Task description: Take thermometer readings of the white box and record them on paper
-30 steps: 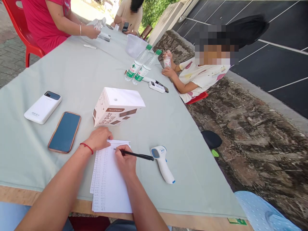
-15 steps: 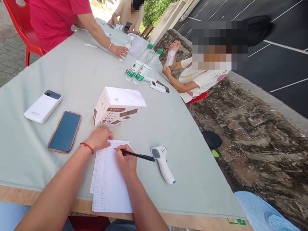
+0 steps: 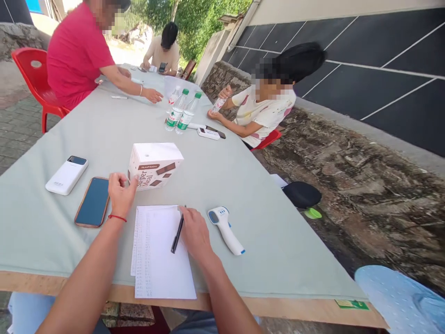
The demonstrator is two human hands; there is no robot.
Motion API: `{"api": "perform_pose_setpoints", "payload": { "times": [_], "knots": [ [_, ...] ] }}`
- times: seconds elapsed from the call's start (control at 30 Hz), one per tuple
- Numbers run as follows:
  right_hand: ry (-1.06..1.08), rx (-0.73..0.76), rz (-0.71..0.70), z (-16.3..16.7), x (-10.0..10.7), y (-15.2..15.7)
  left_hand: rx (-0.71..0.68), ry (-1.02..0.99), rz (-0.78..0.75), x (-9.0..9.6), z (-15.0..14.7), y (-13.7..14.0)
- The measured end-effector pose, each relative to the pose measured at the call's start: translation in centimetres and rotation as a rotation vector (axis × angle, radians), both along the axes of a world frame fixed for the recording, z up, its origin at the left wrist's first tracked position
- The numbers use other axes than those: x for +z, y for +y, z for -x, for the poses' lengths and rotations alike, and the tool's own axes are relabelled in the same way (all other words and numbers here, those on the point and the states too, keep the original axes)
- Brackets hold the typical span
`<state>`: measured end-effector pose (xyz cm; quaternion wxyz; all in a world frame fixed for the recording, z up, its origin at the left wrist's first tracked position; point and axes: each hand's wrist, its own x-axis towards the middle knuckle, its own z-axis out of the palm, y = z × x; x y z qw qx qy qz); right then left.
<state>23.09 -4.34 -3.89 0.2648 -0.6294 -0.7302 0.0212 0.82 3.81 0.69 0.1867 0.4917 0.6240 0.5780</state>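
the paper (image 3: 170, 273) lies on the table (image 3: 285, 264), with handwriting down its left side. the box (image 3: 156, 171) stands upright beyond its top edge. the left hand (image 3: 121, 192) is off the paper's top left corner, thumb spread from the fingers and overlapping the box's near corner; how firmly it presses, i cannot tell. the right hand (image 3: 194, 229) lies over the paper's right edge, fingers bent above the pen (image 3: 177, 236); whether they pinch it, i cannot tell.

to handle these well, i'd take the box low, thumb and fingers on opposite faces, so it doesn't tip. let the right hand weigh the sheets down, pen point off them. mind the phone (image 3: 92, 202), left of the paper, and the thermometer (image 3: 225, 232), right of it.
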Motion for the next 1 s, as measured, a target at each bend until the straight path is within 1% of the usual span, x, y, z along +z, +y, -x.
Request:
{"api": "perform_pose_setpoints", "payload": {
  "times": [0.03, 0.07, 0.13, 0.17, 0.23, 0.27, 0.3, 0.33, 0.37, 0.43, 0.5, 0.53, 0.57, 0.63, 0.67, 0.7, 0.73, 0.77, 0.8, 0.83, 0.87, 0.93, 1.0],
  "knots": [
    [-0.056, -0.004, 0.028, -0.3, -0.3, -0.1, 0.047, -0.073, -0.004, -0.4, 0.4, 0.5],
    [-0.089, -0.007, 0.044, -0.6, -0.6, -0.3, 0.015, -0.135, 0.013, -0.8, 0.7, 1.1],
    [-0.111, -0.062, 0.051, -1.6, -0.9, -0.6, -0.144, -0.207, 0.062, -1.7, 1.1, 2.3],
    [-0.114, -0.138, 0.044, -2.3, -0.8, -0.8, -0.212, -0.203, 0.074, -2.0, 1.3, 2.8],
    [-0.120, -0.363, 0.069, -4.2, -0.5, -1.1, -0.294, -0.126, 0.117, -2.2, 1.3, 3.5],
    [-0.119, -0.462, 0.125, -5.2, -0.3, -1.2, -0.307, -0.080, 0.130, -2.1, 1.2, 3.6],
    [-0.110, -0.525, 0.205, -6.2, -0.1, -1.3, -0.312, -0.053, 0.136, -1.8, 1.2, 3.6],
    [-0.091, -0.549, 0.293, -7.2, 0.1, -1.3, -0.311, -0.061, 0.133, -1.5, 1.1, 3.4],
    [-0.066, -0.547, 0.372, -8.0, 0.3, -1.3, -0.307, -0.108, 0.123, -1.1, 1.0, 3.2],
    [0.003, -0.542, 0.473, -9.2, 0.7, -1.1, -0.291, -0.293, 0.104, -0.2, 0.9, 2.2],
    [0.140, -0.572, 0.513, -9.5, 1.2, -1.0, -0.260, -0.489, 0.107, 0.7, 0.9, 0.9],
    [0.252, -0.577, 0.494, -9.3, 1.6, -1.1, -0.253, -0.576, 0.119, 1.0, 1.1, 0.1],
    [0.389, -0.567, 0.437, -8.8, 2.1, -1.2, -0.261, -0.657, 0.136, 1.3, 1.2, -0.8],
    [0.689, -0.508, 0.233, -6.8, 3.5, -2.1, -0.325, -0.789, 0.197, 1.6, 1.5, -2.6],
    [0.820, -0.476, 0.118, -5.5, 4.4, -2.7, -0.361, -0.825, 0.220, 1.7, 1.7, -3.4],
    [0.930, -0.431, 0.063, -3.9, 5.4, -3.4, -0.390, -0.846, 0.234, 1.6, 1.8, -4.2],
    [1.044, -0.343, 0.082, -2.2, 6.3, -4.1, -0.403, -0.854, 0.230, 1.5, 1.9, -4.8],
    [1.178, -0.213, 0.131, -0.5, 7.2, -4.7, -0.410, -0.855, 0.217, 1.4, 2.0, -5.4],
    [1.294, -0.054, 0.210, 1.2, 7.9, -5.3, -0.411, -0.855, 0.197, 1.2, 2.0, -5.8],
    [1.372, 0.067, 0.291, 2.8, 8.4, -5.8, -0.408, -0.857, 0.173, 0.9, 2.0, -6.0],
    [1.415, 0.141, 0.351, 4.3, 8.7, -6.2, -0.407, -0.861, 0.151, 0.6, 2.0, -6.2],
    [1.428, 0.199, 0.448, 6.7, 8.4, -6.5, -0.419, -0.869, 0.130, 0.0, 1.8, -6.2],
    [1.391, 0.190, 0.474, 8.3, 7.6, -6.3, -0.434, -0.872, 0.133, -0.6, 1.7, -6.0]
  ]
}}
